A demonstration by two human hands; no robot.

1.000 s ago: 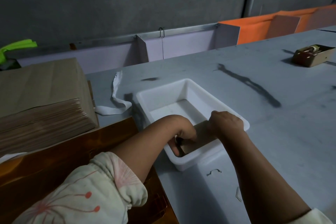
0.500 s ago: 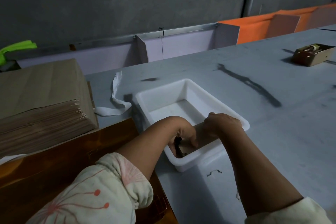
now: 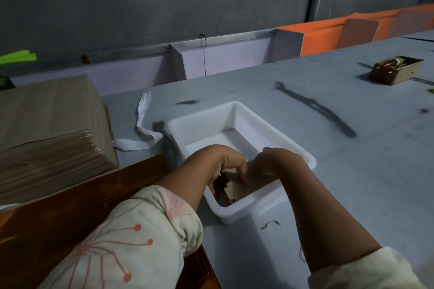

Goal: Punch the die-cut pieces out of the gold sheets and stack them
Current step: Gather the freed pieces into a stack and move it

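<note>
Stacking pieces [image 3: 237, 189] in the near corner of the white tray [image 3: 237, 110]: they are pinched by the left hand [image 3: 231, 168] and gripped on top by the right hand [image 3: 274, 162]. Edges should be squared before letting go.

The fingertips of the left hand [image 3: 231, 164] are hidden behind the brown die-cut pieces [image 3: 237, 189] it grips. Those of the right hand [image 3: 272, 162] are covered by its own knuckles. The pieces' lower part is screened by the near wall of the white tub [image 3: 246, 110]. The gold sheet [image 3: 70, 206] is overlapped by the left sleeve [image 3: 131, 241] and cut off below. The stack of brown sheets [image 3: 47, 136] is cropped at the left. The contents of the small cardboard box [image 3: 397, 70] cannot be made out.
</note>
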